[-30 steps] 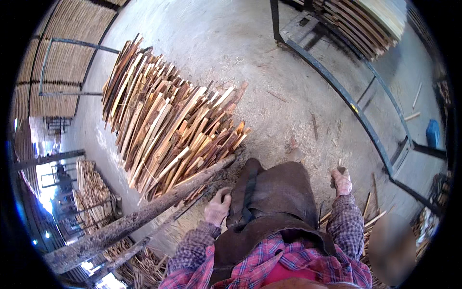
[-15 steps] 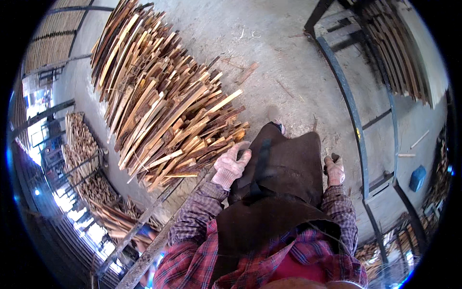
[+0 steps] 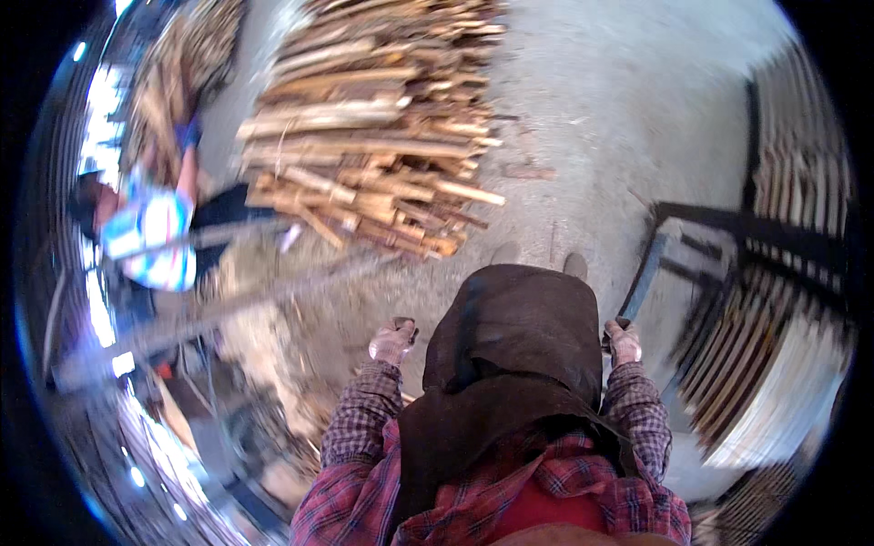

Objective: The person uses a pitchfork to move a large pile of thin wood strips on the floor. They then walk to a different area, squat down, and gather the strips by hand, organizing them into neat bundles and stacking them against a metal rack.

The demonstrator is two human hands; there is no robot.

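Note:
My left hand (image 3: 393, 342), in a pale work glove with dark fingertips, hangs left of my dark brown apron (image 3: 514, 328). Its fingers are curled in, and I see nothing in them. On the apron's other side my right hand (image 3: 623, 342), gloved the same way, is also curled with nothing visible in it. The lower end of a blue-grey metal rail (image 3: 643, 275) appears just beyond the right hand; I cannot tell whether they touch. Ahead and to the left lies a large pile of rough wooden sticks (image 3: 364, 136), apart from both hands.
A person in a light patterned shirt (image 3: 155, 232) is at the left by another wood heap (image 3: 173, 82). A long metal bar (image 3: 228, 314) crosses the left side. Stacked boards (image 3: 756, 373) and a dark frame (image 3: 746, 227) stand at right. A flat wood scrap (image 3: 528, 172) lies on the concrete floor.
My view has turned left, so the stick pile sits higher and the other person shows more fully. My left hand has moved away from the apron and its fingers have curled in.

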